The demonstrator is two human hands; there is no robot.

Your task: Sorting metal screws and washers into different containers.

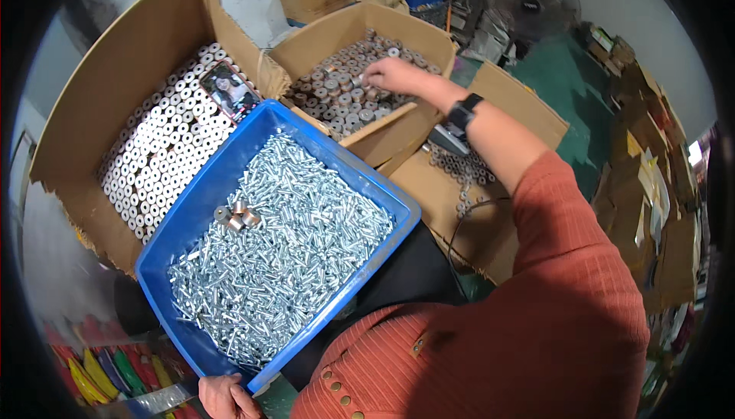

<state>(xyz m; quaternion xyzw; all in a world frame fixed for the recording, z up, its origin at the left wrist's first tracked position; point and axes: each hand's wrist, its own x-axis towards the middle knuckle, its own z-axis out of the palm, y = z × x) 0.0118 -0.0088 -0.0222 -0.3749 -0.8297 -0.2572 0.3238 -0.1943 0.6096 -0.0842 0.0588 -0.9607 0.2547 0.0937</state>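
A blue plastic tub (180, 224) holds a heap of small shiny metal pins (306, 243). Several copper-coloured coils (243, 216) lie on top of the pins. At the tub's near corner, my left hand (228, 397) is closed on the rim, with its fingers partly hidden. My right hand (393, 76) reaches into a cardboard box (417, 29) full of similar round coils (329, 86) with dull grey ends. Its fingers are pinched on a coil among the others, though the fingertips are small in view.
Left of the tub, a larger cardboard box (122, 48) holds rows of white-ended round pieces (161, 166), with a phone (230, 91) lying on them. Small metal rings (463, 166) lie on cardboard (429, 197) under my right forearm. A fan (528, 2) stands behind.
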